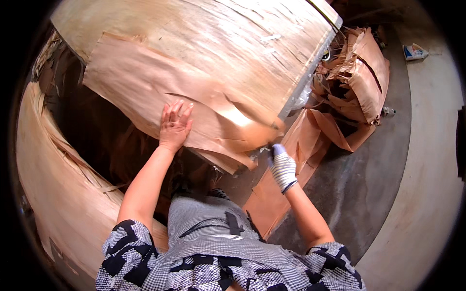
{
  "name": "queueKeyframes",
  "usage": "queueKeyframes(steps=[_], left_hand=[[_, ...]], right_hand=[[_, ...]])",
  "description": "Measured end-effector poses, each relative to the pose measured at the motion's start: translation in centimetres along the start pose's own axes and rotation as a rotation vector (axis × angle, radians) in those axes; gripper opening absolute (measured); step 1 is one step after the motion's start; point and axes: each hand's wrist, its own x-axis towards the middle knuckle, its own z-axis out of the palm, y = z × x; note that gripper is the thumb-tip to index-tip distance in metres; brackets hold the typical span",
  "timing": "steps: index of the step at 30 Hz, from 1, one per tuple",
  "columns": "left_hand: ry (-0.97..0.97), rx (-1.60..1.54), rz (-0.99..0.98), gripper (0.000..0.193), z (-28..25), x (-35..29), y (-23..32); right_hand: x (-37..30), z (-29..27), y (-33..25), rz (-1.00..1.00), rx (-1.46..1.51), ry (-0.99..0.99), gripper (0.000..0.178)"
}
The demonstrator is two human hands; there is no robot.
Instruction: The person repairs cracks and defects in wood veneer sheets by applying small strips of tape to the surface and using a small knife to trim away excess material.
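My bare left hand (175, 127) lies flat with fingers spread on a reddish-brown wood veneer sheet (131, 70). The sheet rests over the near part of a broad stack of pale veneer (204, 29), and its right end is creased, torn and lifted. My right hand (283, 169), in a striped white glove with purplish fingertips, is closed beside that torn end. A small dark, partly shiny thing sticks out at its fingertips, too blurred to name.
A long veneer strip (272, 199) lies on the grey floor (359, 189) at my right. Beyond it stands a crumpled veneer bundle (371, 80). Another veneer stack (53, 160) curves along my left, past a dark gap with scraps. A small packet (415, 52) lies far right.
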Motion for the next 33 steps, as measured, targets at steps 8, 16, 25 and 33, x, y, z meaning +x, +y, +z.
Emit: queueKeyframes(steps=[8,16,25,33], left_hand=[[-0.077,-0.153,-0.043,0.043,-1.8,1.4,2.1],[0.046,-0.188,0.06,0.053,-1.7,0.9,1.3],[-0.048,-0.223,-0.055,0.082,-0.4,0.7,0.2],[0.009,-1.083,-0.316,0.06,0.4,-0.6,-0.8]], right_hand=[[4.6,1.2,7.9,0.424,0.992,-0.137,0.023],[-4.3,-7.9,-2.4,0.375,1.171,-0.905,0.027],[9.1,-0.7,-10.0,0.072,0.537,-0.089,0.022],[14.2,3.7,-15.2,0.143,0.337,0.092,0.031]])
